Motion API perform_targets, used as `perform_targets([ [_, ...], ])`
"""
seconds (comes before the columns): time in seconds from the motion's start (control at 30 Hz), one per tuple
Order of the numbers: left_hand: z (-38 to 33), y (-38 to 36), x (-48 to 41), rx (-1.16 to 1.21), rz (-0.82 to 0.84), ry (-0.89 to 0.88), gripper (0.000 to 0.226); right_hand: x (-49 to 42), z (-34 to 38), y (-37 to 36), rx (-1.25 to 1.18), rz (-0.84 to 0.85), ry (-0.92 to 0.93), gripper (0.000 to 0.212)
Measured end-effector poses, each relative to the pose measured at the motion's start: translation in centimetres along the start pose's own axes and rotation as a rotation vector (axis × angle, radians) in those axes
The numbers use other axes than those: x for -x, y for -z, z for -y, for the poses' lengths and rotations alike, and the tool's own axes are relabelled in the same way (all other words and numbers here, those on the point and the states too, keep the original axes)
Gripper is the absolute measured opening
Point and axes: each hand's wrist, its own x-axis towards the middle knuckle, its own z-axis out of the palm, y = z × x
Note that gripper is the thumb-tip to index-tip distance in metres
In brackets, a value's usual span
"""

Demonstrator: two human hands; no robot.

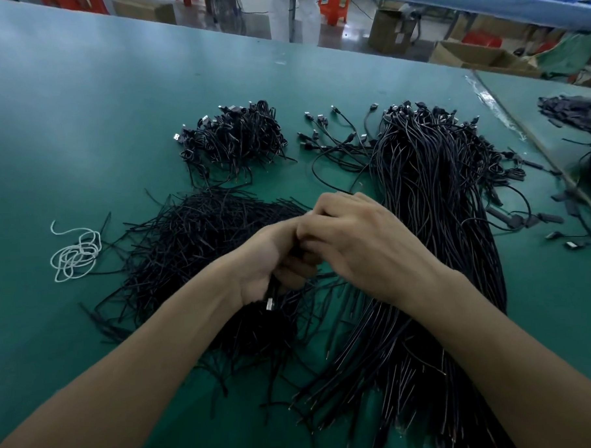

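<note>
My left hand (266, 255) grips a coiled black USB cable (274, 321) above the green table; the cable's silver plug (270, 304) pokes out below the palm. My right hand (359, 241) lies over the left with curled fingers; what its fingertips hold is hidden. A long heap of straight black cables (433, 224) runs down the right side under my right forearm. A flat heap of short black ties (199, 234) lies left of my hands. A pile of coiled, bundled cables (236, 135) sits further back.
A tangle of white string (75, 252) lies at the left of the green table (63, 132). Several loose cables with plugs (337, 134) lie at the back centre. More black parts (573, 113) sit on the adjoining table at the right. Cardboard boxes (473, 57) stand beyond.
</note>
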Motion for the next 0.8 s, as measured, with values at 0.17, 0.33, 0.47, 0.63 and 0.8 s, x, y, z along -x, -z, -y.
perform_targets([
  [0.17,-0.1,0.9,1.1,-0.097,0.312,0.0,0.047,0.1,-1.1,0.0,-0.398,0.062,-0.283,0.014],
  [0.33,0.2,1.1,1.6,-0.415,0.348,-0.039,0.025,0.2,-0.9,-0.1,-0.398,0.039,-0.334,0.012],
  [0.47,0.2,0.7,1.3,-0.425,0.301,-0.026,0.02,0.4,-0.5,-0.2,-0.307,0.065,-0.373,0.013],
  [0.63,-0.1,0.5,1.1,-0.519,0.271,-0.068,0.016,0.5,0.6,0.4,-0.105,0.041,-0.334,0.013],
  [0.8,-0.3,0.1,1.0,-0.562,0.131,-0.103,0.016,0.3,0.4,0.3,-0.031,0.116,-0.296,0.014],
])
